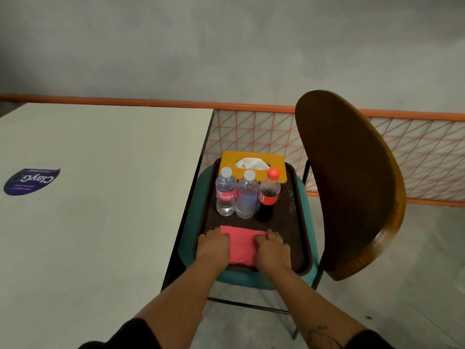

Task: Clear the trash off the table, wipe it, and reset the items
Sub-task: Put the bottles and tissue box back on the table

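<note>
A dark brown tray (297, 222) rests on the teal seat of a chair (349, 182) to the right of the white table (100, 197). On the tray lies a folded pink cloth (242, 245). My left hand (214, 248) presses flat on the cloth's left edge and my right hand (273, 249) on its right edge. Behind the cloth stand two clear water bottles (225, 195) (247, 195) and a dark cola bottle (268, 195) with a red cap. A yellow tissue box (253, 163) sits at the tray's far end.
The table carries a purple round sticker (31, 181) near its left side. An orange lattice fence (415, 152) runs behind the chair. Grey floor lies to the right and below the chair.
</note>
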